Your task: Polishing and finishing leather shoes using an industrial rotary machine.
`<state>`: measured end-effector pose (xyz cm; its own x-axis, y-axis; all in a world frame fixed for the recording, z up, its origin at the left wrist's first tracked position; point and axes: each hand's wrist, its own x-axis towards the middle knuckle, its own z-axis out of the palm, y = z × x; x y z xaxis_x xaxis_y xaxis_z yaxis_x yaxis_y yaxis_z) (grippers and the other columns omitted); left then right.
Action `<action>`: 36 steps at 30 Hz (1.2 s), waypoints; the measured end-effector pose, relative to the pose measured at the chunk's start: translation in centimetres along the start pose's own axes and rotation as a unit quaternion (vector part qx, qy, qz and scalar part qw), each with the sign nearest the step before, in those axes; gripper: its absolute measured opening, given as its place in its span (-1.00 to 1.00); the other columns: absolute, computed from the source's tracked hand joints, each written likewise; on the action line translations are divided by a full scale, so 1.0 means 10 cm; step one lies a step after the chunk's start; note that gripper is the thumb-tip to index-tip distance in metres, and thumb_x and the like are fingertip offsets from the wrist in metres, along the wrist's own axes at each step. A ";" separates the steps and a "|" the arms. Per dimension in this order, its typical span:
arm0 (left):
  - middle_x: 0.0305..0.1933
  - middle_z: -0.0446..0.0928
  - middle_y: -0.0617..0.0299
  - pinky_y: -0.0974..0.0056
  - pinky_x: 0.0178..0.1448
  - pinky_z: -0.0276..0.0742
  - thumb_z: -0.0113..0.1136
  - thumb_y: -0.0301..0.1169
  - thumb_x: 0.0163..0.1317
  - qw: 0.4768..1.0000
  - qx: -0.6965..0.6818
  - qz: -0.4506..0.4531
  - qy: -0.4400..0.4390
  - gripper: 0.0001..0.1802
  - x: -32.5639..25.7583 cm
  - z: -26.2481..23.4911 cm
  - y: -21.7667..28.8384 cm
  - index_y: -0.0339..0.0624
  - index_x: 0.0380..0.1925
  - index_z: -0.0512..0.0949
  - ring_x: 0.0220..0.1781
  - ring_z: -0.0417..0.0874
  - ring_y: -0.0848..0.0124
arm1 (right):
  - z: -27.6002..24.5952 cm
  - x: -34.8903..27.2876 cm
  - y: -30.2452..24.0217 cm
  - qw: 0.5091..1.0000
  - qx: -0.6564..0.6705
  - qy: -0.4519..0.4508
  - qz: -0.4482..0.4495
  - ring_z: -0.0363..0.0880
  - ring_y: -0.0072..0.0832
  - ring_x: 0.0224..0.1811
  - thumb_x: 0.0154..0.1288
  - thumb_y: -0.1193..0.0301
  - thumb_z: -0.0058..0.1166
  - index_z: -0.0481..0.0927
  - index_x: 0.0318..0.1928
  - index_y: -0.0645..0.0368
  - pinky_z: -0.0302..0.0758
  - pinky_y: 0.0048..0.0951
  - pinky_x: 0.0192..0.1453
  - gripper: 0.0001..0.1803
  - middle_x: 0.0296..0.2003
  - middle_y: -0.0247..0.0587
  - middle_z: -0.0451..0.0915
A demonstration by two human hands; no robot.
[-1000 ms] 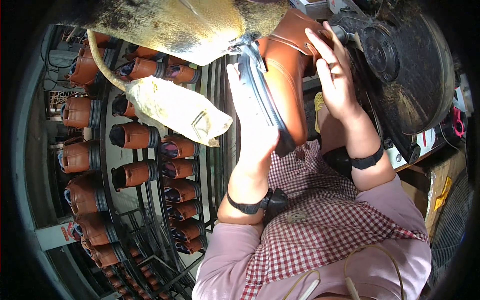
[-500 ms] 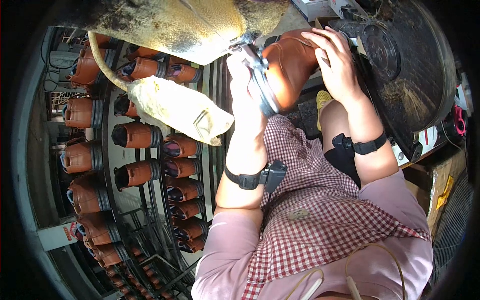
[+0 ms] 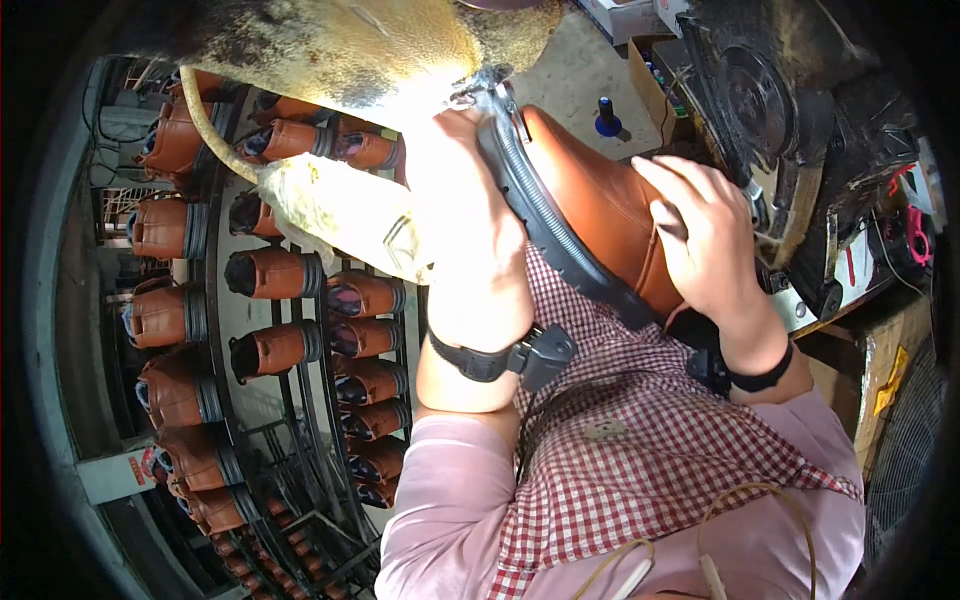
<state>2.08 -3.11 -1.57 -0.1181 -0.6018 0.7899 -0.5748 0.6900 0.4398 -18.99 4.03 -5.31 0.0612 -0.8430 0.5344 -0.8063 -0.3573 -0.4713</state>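
A brown leather shoe (image 3: 590,200) with a dark, ridged sole edge (image 3: 560,235) lies slantwise in front of me. Its far end meets a small metal machine part (image 3: 490,90) under a bright lamp glow. My left hand (image 3: 465,170), washed out by the light, is closed round that end beside the sole; its fingertips are partly hidden. At the near end, my right hand (image 3: 700,225) rests on the shoe's upper with fingers bent over the leather.
A stained machine body (image 3: 330,50) hangs overhead, with a plastic-wrapped piece (image 3: 340,215) below it. Racks of similar brown shoes (image 3: 270,270) stand left. At right are a dark wheel housing (image 3: 760,100), pink scissors (image 3: 917,235) and a blue-black bottle (image 3: 607,118).
The shoe has swung round, its near end coming toward my apron and its sole edge now showing lengthwise. My right hand has moved down and right with it. The bottle has come into sight.
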 end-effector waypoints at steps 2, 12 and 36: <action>-0.11 0.48 -0.03 0.23 0.09 0.44 -0.15 -0.40 0.36 0.987 0.103 0.122 -0.026 -0.65 0.00 -0.10 0.13 -0.36 0.05 0.41 -0.07 0.53 0.18 | -0.17 -0.05 -0.07 1.000 -0.014 -0.017 -0.007 0.51 -0.20 -0.09 0.14 0.44 0.16 0.58 0.08 0.06 0.42 -0.16 0.00 -0.57 -0.09 -0.21 0.56; 0.37 0.24 -0.01 0.21 0.42 0.17 0.14 -0.30 0.23 0.806 -0.512 -0.297 0.029 -0.06 -0.78 0.18 0.24 -0.31 0.45 -0.18 0.37 0.29 0.23 | -0.34 0.02 -0.15 0.993 0.084 -0.080 -0.019 0.51 -0.13 -0.09 0.16 0.53 0.08 0.52 0.18 0.01 0.44 -0.19 0.00 -0.48 -0.06 -0.10 0.54; -0.56 0.27 0.52 0.56 -0.47 0.06 0.01 -0.46 0.19 0.871 -0.326 -0.366 -0.036 -0.29 -0.25 -0.16 0.26 -0.27 0.39 0.18 -0.55 0.15 0.70 | -0.13 -0.11 -0.09 0.983 0.177 -0.047 0.030 0.44 -0.26 0.18 0.48 0.39 -0.33 0.46 0.25 0.06 0.04 -0.18 0.35 -0.58 0.28 -0.04 0.39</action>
<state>2.12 0.83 -1.69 0.0221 -0.9837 0.1782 0.0606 0.1793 0.9819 -19.08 5.84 -4.56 0.0878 -0.8940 0.4393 -0.5551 -0.4101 -0.7236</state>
